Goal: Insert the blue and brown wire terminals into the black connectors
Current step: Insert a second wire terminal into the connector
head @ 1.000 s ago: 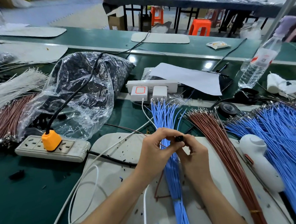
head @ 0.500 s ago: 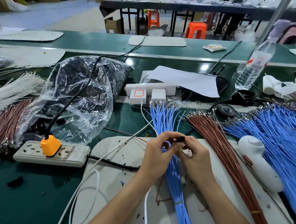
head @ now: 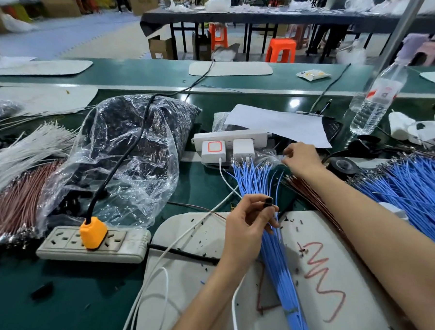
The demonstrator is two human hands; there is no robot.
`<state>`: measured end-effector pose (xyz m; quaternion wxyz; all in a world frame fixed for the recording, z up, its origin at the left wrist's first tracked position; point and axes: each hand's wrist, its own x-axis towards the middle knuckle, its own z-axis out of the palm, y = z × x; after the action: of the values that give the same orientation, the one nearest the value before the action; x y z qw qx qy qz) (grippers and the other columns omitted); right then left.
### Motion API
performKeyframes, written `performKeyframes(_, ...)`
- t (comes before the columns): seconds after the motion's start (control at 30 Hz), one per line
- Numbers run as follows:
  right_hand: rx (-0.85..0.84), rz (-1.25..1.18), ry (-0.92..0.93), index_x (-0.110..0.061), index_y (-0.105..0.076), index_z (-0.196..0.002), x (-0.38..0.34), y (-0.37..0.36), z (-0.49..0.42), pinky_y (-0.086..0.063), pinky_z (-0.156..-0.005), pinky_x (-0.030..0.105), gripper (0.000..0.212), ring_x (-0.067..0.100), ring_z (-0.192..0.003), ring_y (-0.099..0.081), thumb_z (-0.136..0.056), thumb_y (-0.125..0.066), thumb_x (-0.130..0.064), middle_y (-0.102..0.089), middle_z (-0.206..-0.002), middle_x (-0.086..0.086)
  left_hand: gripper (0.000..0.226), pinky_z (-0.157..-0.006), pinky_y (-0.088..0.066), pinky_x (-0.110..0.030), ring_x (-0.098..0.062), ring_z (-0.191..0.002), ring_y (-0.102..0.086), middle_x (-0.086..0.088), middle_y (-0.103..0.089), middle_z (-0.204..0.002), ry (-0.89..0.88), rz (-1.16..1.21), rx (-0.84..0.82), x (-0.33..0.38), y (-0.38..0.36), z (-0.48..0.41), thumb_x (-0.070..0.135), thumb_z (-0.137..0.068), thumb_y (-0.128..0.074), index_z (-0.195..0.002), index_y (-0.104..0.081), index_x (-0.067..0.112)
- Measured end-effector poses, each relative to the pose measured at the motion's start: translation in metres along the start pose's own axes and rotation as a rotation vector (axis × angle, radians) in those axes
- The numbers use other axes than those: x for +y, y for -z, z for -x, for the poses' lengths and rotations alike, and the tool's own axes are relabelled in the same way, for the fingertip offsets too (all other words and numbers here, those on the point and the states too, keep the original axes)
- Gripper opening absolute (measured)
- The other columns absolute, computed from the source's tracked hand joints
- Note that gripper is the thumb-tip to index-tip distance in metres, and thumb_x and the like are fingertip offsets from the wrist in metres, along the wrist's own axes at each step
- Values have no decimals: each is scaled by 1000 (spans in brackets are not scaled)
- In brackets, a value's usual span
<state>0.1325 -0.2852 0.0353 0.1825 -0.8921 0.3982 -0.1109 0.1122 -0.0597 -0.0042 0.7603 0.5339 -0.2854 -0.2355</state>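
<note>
Black connector (head: 269, 202): one, pinched between thumb and fingertips of the left hand (head: 246, 224), over the far edge of the white mat (head: 207, 242).
Blue wires (head: 276, 253): bundle lying on the mat, terminal ends fanned out away from the person.
Brown wires (head: 301, 187): bundle just to the right, partly under the right forearm.
Surface: green bench (head: 53, 295); socket strip (head: 121, 245), clear plastic bag (head: 126, 160).
Room: workshop, dark tables, orange stools (head: 280, 50).
Right hand (head: 301, 159): fingertips curled at the blue terminals; whether they grip a wire cannot be told.

Nothing legible here: print on the bottle label (head: 381, 94) and the snack packet (head: 313, 74) is too blurred to read
</note>
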Motion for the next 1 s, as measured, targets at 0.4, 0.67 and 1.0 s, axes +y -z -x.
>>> performKeyframes(0.4,175,-97,10,-5,-63,-94,3,4,7,-43,-74,28,11,26,-86,-58,-84,-66,-7,-65,-95,14,18,-76,-55,-26,-22,-82,-71,-7,-72,-91,-14,-8,-60,-5,1,1,1,-86,-65,-95,-64,17)
performKeyframes(0.67,287,-836,311,-22,-65,-86,-7,17,151,-48,-68,10,27,2,-70,-61,-81,-67,4,-66,-77,-8,17,-86,-54,-30,-24,-91,-71,-6,-74,-91,-53,-47,-69,-10,-2,0,-3,-81,-71,-90,-63,9)
performKeyframes(1.0,167,-1211,227,-12,-64,-85,12,-4,181,-51,-66,20,20,16,-68,-60,-83,-64,7,-65,-73,6,16,-83,-55,-28,-21,-87,-71,-7,-73,-88,-110,-116,-87,-8,-4,5,-9,-81,-67,-92,-65,3)
